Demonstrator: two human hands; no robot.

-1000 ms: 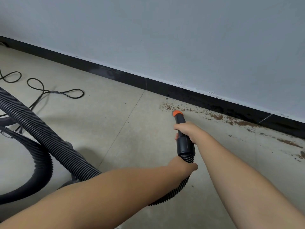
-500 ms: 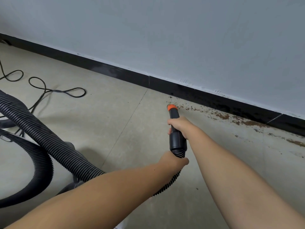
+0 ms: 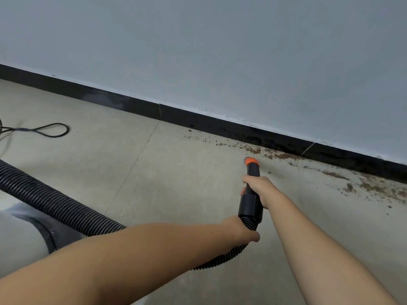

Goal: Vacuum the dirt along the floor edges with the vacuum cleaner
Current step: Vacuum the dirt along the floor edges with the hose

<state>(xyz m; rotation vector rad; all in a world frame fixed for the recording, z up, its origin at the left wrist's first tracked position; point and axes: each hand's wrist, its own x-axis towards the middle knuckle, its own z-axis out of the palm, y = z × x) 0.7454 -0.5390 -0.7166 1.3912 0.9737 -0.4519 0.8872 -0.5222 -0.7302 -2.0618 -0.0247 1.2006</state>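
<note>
**Item: vacuum nozzle and hose, in hand at the floor edge**

Nozzle (image 3: 251, 190): rigid black tube with an orange tip, pointed at the floor's far edge where it meets the black skirting (image 3: 220, 126). The tip sits just short of the brown dirt (image 3: 253, 149) strewn along that edge; more dirt trails toward the right. My right hand (image 3: 257, 187) wraps the tube at mid-length, fingers curled round it. I judge this the proper hold: hard plastic, light, stiff enough to steer precisely, smooth enough to twist in a loose grip.

Hose (image 3: 55, 203): ribbed black, flexible, running off across the floor to the left. My left hand (image 3: 240, 230) grips it just behind the nozzle collar. It likely bends freely but drags and springs back, so I support its weight here to keep the tip from lifting.

Also present: a looped black cable (image 3: 50, 129) on the floor toward the left, well apart from the nozzle; a grey wall (image 3: 198, 51) above the skirting.
</note>
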